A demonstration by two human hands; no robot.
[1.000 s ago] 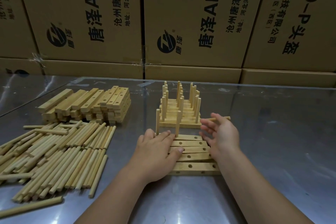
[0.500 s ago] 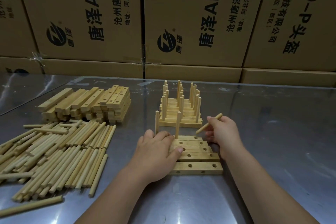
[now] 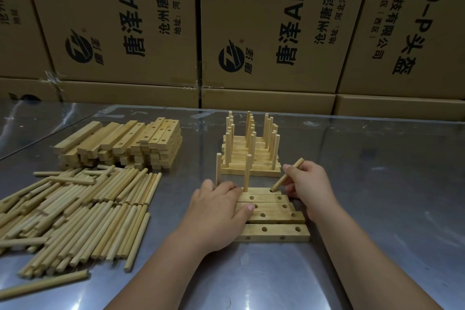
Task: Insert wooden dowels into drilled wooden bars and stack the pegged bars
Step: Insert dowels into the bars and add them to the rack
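Left hand [image 3: 216,211] lies flat, steadying the drilled bars [image 3: 274,218] at centre frame; right hand [image 3: 309,184] pinches a tilted dowel [image 3: 286,176], tip at the rearmost bar [image 3: 260,190]'s free hole.

Left hand [image 3: 216,211]: palm down, fingers straight and close together, pointing away from the body. It lies flat on the left ends of the bars [image 3: 276,231]. Thumb stretched to the right, nail up. Bare forearm comes in from the lower edge, angled up and right.

Right hand [image 3: 310,187]: fingers curled, pinching a dowel [image 3: 289,174] around mid-length, back of hand up. Dowel tilted, top leaning right, lower tip at the right-hand hole of the farthest bar. Bare forearm enters from the lower right corner, angled up and left.

Hands near each other, not touching.
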